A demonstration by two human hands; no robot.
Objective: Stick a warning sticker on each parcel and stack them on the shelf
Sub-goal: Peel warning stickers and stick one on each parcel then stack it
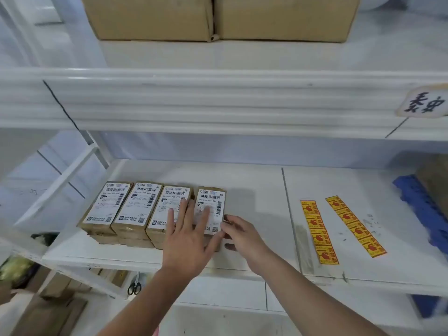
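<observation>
Several small brown parcels with white shipping labels lie side by side in a row on the white shelf (254, 185), stacked two layers high. My left hand (189, 236) lies flat with spread fingers on the tops of the two rightmost parcels, the third parcel (167, 204) and the rightmost parcel (213, 202). My right hand (242, 236) touches the right side of the rightmost stack with its fingertips; whether it holds anything is not clear. Two strips of yellow and red warning stickers (317, 234) lie on the shelf to the right, the second strip (354, 226) slanting beside the first.
Two large cardboard boxes (218, 18) stand on the shelf above. A blue object (421, 209) and a brown box lie at the shelf's far right. Scissors (134, 286) and more cardboard parcels (55, 287) lie on the lower level at the left. A handwritten tag (424, 101) hangs on the upper shelf beam.
</observation>
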